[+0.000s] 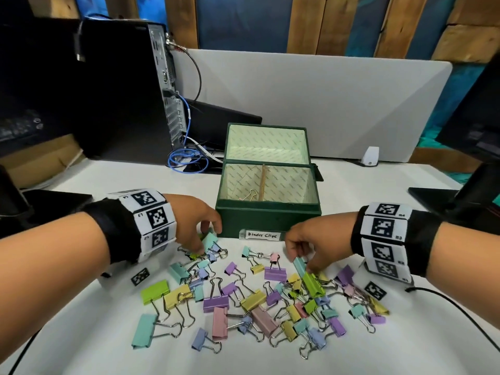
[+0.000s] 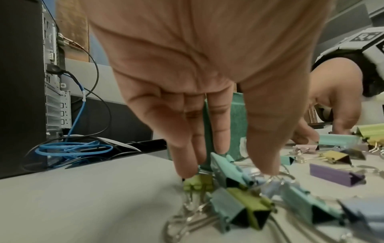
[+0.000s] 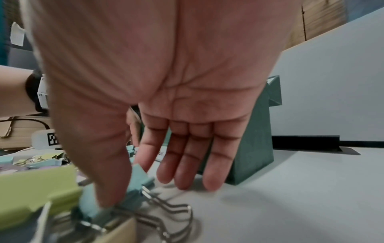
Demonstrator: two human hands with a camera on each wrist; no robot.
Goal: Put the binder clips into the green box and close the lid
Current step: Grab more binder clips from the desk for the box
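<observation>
The green box (image 1: 267,215) stands open mid-table, its lid (image 1: 266,142) upright behind it and a "Binder Clips" label (image 1: 262,235) at its front. Inside lie a wooden divider (image 1: 262,182) and one gold wire clip (image 1: 253,194). Several pastel binder clips (image 1: 243,301) are scattered in front. My left hand (image 1: 201,246) (image 2: 228,172) reaches down by the box's left front corner, with straight fingertips touching a small green clip (image 2: 197,182) and the thumb on wire handles. My right hand (image 1: 301,259) (image 3: 129,185) pinches a teal clip (image 1: 299,265) (image 3: 137,185) between thumb and index finger.
A black computer tower (image 1: 121,90) with a coiled blue cable (image 1: 189,161) stands at the back left. A grey partition (image 1: 324,104) runs behind the box, and a monitor stand (image 1: 460,196) is at right. Two tag markers (image 1: 140,276) (image 1: 375,290) lie among the clips.
</observation>
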